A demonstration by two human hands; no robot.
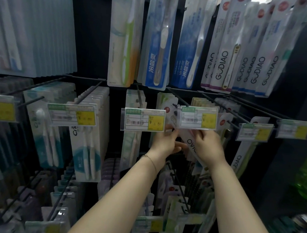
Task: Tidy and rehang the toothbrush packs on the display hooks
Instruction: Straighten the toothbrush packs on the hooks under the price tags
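Head view shows two bare arms reaching up to a rack of hooks. The right hand is curled around a white pack with letters on it, fingers closed on its edge. The pack is tilted, with its top up near the hook and its bottom down to the right. The left hand is just beside the right one. Its fingers are pressed on the left side of the same pack, thumb on top. A thin bracelet goes around the left wrist.

Just above the hands hang two price tags. One tag is over the left hand and one tag is over the right hand. Both have a yellow patch. The top of the pack is hidden behind the right tag, so I cannot tell if it is on the hook.

More packs hang in rows on both sides of the hands. To the left are packs with blue and white brushes. Up high hang long packs, one with a green brush and some blue ones. To the upper right are white packs with big letters. Below the arms there are more packs on hooks, but they look blurry.
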